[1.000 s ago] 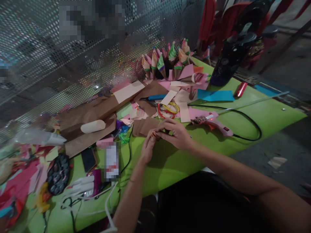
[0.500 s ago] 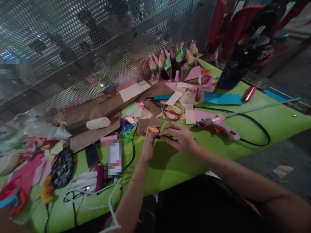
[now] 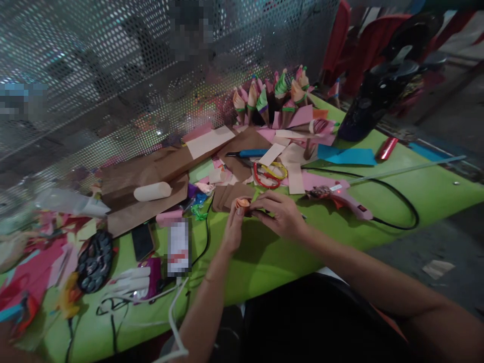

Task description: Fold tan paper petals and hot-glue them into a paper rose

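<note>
Above the near part of the green table, my left hand [image 3: 233,229] is closed around a small paper ice cream cone [image 3: 242,203], its peach-orange folded swirl showing past the thumb. My right hand [image 3: 279,214] pinches at the right side of the same piece, fingertips together; its lower part is mostly hidden by the fingers. Just behind the hands lie several cut brown paper pieces [image 3: 223,195]. Red-and-yellow-handled scissors [image 3: 267,180] rest farther back. A pink glue gun [image 3: 350,197] with a lit red light lies right of my right hand.
Several paper ice cream cones [image 3: 282,91] stand at the back by the perforated metal screen [image 3: 124,96]. A dark tumbler [image 3: 372,98] stands at the back right. A blue cutter [image 3: 249,153], white roll [image 3: 153,192], phone [image 3: 143,242], yellow glue gun [image 3: 69,295] and cables lie around.
The orange swirl has turned slightly and shifted a little right in my fingers. Both hands keep their hold; the view has moved very slightly.
</note>
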Demonstrator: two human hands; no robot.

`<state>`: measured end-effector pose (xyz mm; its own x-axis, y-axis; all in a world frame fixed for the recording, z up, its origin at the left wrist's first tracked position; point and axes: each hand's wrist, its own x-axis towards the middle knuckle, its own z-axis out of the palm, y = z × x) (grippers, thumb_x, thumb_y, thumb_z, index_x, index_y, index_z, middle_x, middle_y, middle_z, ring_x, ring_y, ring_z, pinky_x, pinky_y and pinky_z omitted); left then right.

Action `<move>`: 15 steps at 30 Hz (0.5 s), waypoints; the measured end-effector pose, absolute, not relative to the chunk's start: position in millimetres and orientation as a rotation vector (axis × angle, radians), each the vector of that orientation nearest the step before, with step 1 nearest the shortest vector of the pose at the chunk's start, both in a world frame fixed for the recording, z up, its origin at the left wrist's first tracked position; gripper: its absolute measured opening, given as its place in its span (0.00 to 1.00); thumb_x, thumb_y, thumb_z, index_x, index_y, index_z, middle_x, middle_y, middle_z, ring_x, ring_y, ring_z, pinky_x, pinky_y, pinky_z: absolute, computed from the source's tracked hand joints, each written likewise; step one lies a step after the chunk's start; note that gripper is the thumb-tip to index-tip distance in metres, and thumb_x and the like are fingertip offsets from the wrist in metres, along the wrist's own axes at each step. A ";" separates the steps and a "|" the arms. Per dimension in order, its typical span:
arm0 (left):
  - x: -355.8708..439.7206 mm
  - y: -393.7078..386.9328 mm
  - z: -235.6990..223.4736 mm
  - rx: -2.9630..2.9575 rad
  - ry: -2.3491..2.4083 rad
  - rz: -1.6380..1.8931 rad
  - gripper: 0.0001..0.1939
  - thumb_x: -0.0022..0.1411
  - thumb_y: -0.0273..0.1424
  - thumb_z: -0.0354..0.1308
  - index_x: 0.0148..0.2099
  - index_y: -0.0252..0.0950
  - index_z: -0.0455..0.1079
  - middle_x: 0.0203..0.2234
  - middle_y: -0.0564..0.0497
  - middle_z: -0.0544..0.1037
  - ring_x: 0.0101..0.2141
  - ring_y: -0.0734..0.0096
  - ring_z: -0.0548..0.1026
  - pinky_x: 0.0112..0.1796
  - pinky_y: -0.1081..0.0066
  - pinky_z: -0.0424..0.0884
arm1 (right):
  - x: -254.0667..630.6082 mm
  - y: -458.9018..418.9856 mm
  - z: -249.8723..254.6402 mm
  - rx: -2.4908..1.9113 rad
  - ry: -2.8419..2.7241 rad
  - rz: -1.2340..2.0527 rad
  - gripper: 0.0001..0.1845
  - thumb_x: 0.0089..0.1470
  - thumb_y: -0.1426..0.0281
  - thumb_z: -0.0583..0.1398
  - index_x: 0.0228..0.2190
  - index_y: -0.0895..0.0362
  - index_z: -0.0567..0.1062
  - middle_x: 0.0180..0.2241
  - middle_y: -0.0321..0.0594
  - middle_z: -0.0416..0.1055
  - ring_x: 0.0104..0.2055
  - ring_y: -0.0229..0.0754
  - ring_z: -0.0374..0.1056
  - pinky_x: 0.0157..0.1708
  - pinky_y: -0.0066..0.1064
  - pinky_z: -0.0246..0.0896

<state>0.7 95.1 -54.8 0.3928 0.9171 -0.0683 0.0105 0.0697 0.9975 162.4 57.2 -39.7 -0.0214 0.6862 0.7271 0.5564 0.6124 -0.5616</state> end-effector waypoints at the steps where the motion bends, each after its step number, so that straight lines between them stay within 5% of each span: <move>1: 1.0 94.6 -53.7 1.348 0.925 0.870 0.30 0.61 0.57 0.53 0.51 0.38 0.69 0.46 0.47 0.74 0.50 0.62 0.71 0.54 0.64 0.67 | 162.2 57.0 -40.4 -1.048 -1.688 0.123 0.06 0.61 0.72 0.60 0.36 0.56 0.79 0.34 0.43 0.76 0.35 0.42 0.73 0.36 0.33 0.69; 15: 0.6 93.2 -47.0 1.471 0.880 0.870 0.26 0.64 0.54 0.52 0.51 0.39 0.71 0.44 0.47 0.76 0.43 0.61 0.72 0.45 0.64 0.69 | 164.3 56.8 -42.1 -1.121 -1.857 -0.036 0.08 0.60 0.74 0.57 0.41 0.57 0.74 0.36 0.45 0.74 0.36 0.45 0.70 0.35 0.36 0.65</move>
<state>0.6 93.2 -47.0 0.4428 0.8959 0.0352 0.0461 -0.0620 0.9970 164.3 56.8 -42.1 -0.1463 0.6777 0.7206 0.7051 0.5824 -0.4046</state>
